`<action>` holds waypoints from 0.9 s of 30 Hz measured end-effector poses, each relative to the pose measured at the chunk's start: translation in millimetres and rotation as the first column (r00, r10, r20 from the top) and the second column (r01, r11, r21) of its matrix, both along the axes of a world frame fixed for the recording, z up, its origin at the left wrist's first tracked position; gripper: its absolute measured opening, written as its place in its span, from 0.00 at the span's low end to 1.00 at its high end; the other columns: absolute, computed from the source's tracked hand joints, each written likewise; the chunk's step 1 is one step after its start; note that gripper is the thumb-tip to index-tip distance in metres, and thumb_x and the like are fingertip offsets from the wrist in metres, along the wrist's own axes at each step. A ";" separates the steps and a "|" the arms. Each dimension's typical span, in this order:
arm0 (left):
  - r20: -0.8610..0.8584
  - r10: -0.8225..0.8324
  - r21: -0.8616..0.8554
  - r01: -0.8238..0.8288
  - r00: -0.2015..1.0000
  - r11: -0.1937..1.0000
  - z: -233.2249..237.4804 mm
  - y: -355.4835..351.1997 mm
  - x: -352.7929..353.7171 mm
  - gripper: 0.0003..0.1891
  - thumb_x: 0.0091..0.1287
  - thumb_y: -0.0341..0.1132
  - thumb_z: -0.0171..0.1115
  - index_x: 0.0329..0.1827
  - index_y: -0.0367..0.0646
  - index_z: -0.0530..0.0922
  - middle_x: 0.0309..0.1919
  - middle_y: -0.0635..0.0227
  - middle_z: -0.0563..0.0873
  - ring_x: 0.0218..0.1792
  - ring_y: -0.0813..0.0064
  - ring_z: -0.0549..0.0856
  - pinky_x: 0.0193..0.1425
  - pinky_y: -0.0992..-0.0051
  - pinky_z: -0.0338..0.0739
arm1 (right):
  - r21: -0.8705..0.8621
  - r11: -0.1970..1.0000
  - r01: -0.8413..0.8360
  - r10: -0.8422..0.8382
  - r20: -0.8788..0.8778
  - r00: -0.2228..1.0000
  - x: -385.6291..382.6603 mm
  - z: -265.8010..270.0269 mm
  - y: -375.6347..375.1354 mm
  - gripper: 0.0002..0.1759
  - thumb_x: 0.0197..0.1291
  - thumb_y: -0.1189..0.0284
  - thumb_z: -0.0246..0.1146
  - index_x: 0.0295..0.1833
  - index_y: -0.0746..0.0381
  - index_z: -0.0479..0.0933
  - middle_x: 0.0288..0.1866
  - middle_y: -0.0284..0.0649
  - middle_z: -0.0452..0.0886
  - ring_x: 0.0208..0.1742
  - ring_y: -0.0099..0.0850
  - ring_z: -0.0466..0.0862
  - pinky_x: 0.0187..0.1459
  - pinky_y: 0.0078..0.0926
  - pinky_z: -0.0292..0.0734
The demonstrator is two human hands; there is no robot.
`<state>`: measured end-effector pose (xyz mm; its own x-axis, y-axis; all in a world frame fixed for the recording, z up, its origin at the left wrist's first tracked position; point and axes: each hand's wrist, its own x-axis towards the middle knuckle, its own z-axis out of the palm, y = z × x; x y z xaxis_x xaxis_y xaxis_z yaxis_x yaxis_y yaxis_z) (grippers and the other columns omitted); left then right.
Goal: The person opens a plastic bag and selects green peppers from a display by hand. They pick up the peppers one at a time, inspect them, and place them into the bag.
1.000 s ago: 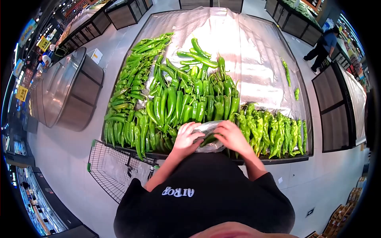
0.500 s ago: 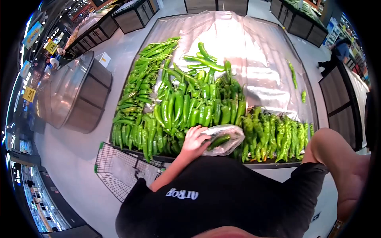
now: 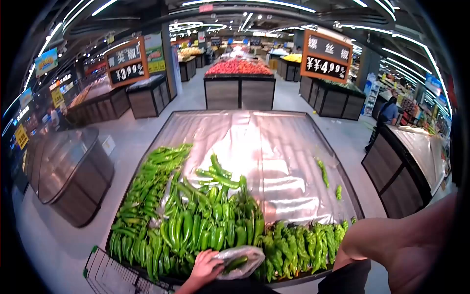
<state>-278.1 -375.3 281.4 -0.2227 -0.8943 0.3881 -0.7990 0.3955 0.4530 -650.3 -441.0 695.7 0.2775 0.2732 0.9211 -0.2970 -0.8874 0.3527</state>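
My left hand (image 3: 206,266) is closed on the left edge of a clear plastic bag (image 3: 252,257). Inside the bag lies a dark green pepper (image 3: 237,263). Long green peppers (image 3: 196,228) are heaped just beyond the hand and bag, at the near side of the display. Wrinkled, lighter green peppers (image 3: 298,247) line the near edge right of the bag. My bent right arm rises at the lower right, close to the camera. Its hand is out of sight.
Thin green peppers (image 3: 147,191) fill the display's left side. A wire shopping cart (image 3: 105,269) stands at the lower left. Price signs (image 3: 325,56) hang above. Red produce (image 3: 238,67) lies on a stand ahead. A person (image 3: 388,115) is at the far right.
The camera has tilted up, so the aisle and price signs now show and the display sits lower. My left hand keeps its hold on the bag. The right arm stays bent.
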 end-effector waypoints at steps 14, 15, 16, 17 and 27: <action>-0.046 0.051 0.092 -0.047 0.998 0.995 6.5 0.2 -4.6 0.14 0.64 0.42 0.74 0.51 0.54 0.87 0.66 0.64 0.80 0.72 0.50 0.74 0.79 0.49 0.62 | -0.026 0.999 -0.047 0.046 -0.050 0.998 24.1 -12.5 -5.8 0.03 0.56 0.80 0.68 0.33 0.61 0.81 0.33 0.37 0.78 0.33 0.35 0.75 0.38 0.37 0.71; -0.052 0.047 0.105 -0.042 0.997 0.994 6.3 1.2 -4.7 0.14 0.64 0.42 0.73 0.52 0.54 0.86 0.66 0.64 0.80 0.72 0.50 0.73 0.79 0.49 0.62 | -0.032 0.999 -0.042 0.040 -0.059 0.997 27.3 -12.5 -3.5 0.03 0.56 0.80 0.68 0.33 0.61 0.81 0.33 0.37 0.78 0.33 0.35 0.75 0.38 0.37 0.71; -0.071 0.055 0.102 -0.048 0.996 0.994 7.5 2.1 -4.9 0.14 0.64 0.42 0.73 0.52 0.53 0.86 0.66 0.63 0.80 0.72 0.49 0.73 0.79 0.48 0.61 | -0.032 0.999 -0.043 0.040 -0.071 0.997 28.3 -8.4 -2.8 0.03 0.56 0.80 0.68 0.33 0.61 0.81 0.33 0.37 0.78 0.33 0.35 0.75 0.38 0.37 0.71; -0.048 0.068 0.114 -0.062 0.997 0.992 9.3 3.3 -5.3 0.14 0.65 0.42 0.73 0.52 0.52 0.86 0.66 0.63 0.80 0.73 0.50 0.72 0.79 0.48 0.61 | -0.028 0.998 -0.049 0.047 -0.081 0.996 31.2 -5.3 -1.0 0.03 0.56 0.80 0.68 0.33 0.61 0.80 0.33 0.37 0.77 0.33 0.35 0.75 0.38 0.37 0.71; -0.075 0.074 0.087 -0.067 0.994 0.994 9.2 2.9 -5.3 0.15 0.61 0.37 0.75 0.52 0.52 0.86 0.65 0.62 0.80 0.71 0.50 0.74 0.78 0.49 0.63 | -0.040 0.992 -0.119 0.114 -0.108 0.988 55.0 3.0 12.7 0.05 0.56 0.80 0.67 0.31 0.60 0.79 0.33 0.36 0.76 0.31 0.34 0.73 0.37 0.37 0.69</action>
